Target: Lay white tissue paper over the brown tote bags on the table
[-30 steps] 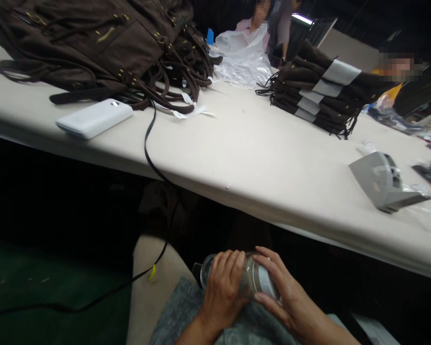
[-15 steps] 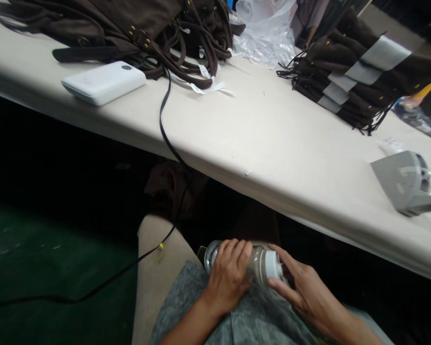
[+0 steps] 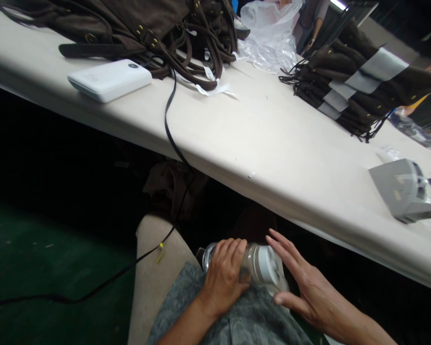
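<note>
A clear bottle [image 3: 252, 262] lies on its side across my lap, its white cap [image 3: 268, 265] pointing right. Wrapped round the body of the bottle is my left hand [image 3: 224, 270], which hides much of its middle. My right hand [image 3: 301, 282] is open beside the cap, thumb and fingers spread apart, and it holds nothing. The cap sits on the bottle's mouth. The other end of the bottle shows a shiny silvery part left of my left fingers.
On the pale table [image 3: 215, 124] are a white power bank [image 3: 109, 80], dark brown bags [image 3: 158, 24], a stack of brown bags [image 3: 359, 86], a clear plastic bag [image 3: 269, 38] and a grey tape dispenser [image 3: 402, 189]. A black cable [image 3: 168, 120] hangs over the edge. Another person's arm [image 3: 316, 31] shows behind.
My right hand has let go of the cap and opened, its fingers spreading away to the right. My left hand keeps its hold on the bottle. The camera view has shifted slightly.
</note>
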### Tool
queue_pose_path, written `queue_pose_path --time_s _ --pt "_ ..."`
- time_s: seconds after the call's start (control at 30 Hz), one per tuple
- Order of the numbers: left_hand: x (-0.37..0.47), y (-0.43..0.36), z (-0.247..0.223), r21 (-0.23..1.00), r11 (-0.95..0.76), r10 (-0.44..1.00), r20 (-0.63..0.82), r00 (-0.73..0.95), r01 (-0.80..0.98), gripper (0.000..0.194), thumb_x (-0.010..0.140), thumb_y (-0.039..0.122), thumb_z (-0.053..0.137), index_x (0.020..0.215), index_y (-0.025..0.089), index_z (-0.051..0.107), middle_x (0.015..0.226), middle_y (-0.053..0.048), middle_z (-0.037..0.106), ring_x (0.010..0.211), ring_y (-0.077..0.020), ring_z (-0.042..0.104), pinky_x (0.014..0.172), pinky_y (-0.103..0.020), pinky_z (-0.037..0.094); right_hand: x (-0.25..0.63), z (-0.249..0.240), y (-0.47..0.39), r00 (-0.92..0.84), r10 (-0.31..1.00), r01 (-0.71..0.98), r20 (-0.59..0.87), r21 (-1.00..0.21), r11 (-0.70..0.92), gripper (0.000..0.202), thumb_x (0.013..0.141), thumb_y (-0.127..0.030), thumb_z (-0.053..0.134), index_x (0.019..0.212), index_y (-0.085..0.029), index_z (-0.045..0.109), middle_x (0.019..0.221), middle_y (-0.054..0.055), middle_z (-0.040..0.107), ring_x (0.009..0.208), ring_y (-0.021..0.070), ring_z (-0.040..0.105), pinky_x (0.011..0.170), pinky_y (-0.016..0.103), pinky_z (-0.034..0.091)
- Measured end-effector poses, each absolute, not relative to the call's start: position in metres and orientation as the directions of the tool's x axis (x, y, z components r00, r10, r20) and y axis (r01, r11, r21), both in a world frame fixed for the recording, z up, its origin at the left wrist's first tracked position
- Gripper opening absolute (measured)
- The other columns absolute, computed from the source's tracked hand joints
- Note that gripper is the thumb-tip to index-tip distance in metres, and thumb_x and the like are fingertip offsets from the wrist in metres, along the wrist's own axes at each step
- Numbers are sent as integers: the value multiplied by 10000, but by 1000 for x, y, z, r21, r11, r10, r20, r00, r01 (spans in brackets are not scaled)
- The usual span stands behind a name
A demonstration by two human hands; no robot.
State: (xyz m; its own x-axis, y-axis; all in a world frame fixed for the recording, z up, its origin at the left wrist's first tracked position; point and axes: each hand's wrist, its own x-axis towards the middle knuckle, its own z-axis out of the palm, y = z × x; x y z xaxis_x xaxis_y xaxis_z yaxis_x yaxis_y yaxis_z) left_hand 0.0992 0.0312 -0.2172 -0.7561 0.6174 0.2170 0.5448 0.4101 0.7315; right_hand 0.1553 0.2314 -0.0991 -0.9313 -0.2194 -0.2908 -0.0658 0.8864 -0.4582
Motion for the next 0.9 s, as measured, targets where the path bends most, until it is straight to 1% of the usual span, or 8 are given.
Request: queue_pose_path --time_s 0.07,0.2,0.37,0.47,0.53,0.63,0.7,0.9 --pt "96 31 -214 744 405 624 200 -756 531 861 606 176 761 1350 144 327 1251 -124 581 1162 -298 527 1019 -508 447 151 -95 230 -905 -295 -127 -305 -468 874 642 973 -419 510 1529 -295 214 1557 105 210 1399 281 305 1105 456 371" --pt "89 28 -213 765 386 660 161 -734 515 807 592 191 756 1302 166 373 1215 -81 597 1110 -255 551 1002 -445 465 148 -100 221 -902 -314 -133 -296 -500 856 559 983 -357 488 1498 -280 282 1468 113 359 1329 243 417 1067 384 432" --pt "92 29 -222 756 437 649 110 -753 487 752 644 118 681 1330 135 373 1269 -124 566 1168 -309 507 1043 -529 400 143 -133 210 -963 -88 50 -255 -490 871 481 983 -461 429 1370 -175 424 1242 148 556 1111 254 589 962 392 507" --pt "97 31 -227 756 467 628 82 -774 459 747 659 77 631 1353 132 360 1292 -141 551 1198 -330 484 1056 -564 367 136 -140 207 -933 35 222 -358 -496 840 450 1006 -502 328 1240 -170 523 1083 123 625 972 244 635 902 397 526" --pt "98 31 -228 771 458 631 68 -773 442 739 650 84 626 1341 158 374 1280 -120 560 1187 -307 496 1052 -538 382 134 -136 206 -908 21 260 -419 -523 812 466 1016 -498 300 1301 -187 498 1149 119 603 1032 239 617 938 400 507" --pt "96 30 -227 805 441 627 41 -778 398 725 631 141 645 1309 181 389 1227 -86 583 1141 -264 526 1007 -469 439 136 -126 206 -915 -117 129 -386 -555 822 540 995 -461 411 1485 -263 305 1459 109 370 1335 262 396 1103 447 363" --pt "94 29 -227 820 431 627 28 -778 377 736 614 158 653 1301 183 389 1209 -74 586 1126 -247 531 991 -442 453 141 -123 207 -911 -197 42 -361 -558 829 575 980 -396 467 1506 -303 254 1509 92 279 1381 260 323 1133 445 318" --pt "94 29 -235 813 429 639 34 -769 393 724 624 117 598 1321 157 404 1267 -95 561 1167 -272 495 1049 -485 399 147 -136 212 -927 -171 42 -335 -545 837 568 968 -397 497 1468 -236 282 1352 130 436 1249 258 474 1048 408 426"
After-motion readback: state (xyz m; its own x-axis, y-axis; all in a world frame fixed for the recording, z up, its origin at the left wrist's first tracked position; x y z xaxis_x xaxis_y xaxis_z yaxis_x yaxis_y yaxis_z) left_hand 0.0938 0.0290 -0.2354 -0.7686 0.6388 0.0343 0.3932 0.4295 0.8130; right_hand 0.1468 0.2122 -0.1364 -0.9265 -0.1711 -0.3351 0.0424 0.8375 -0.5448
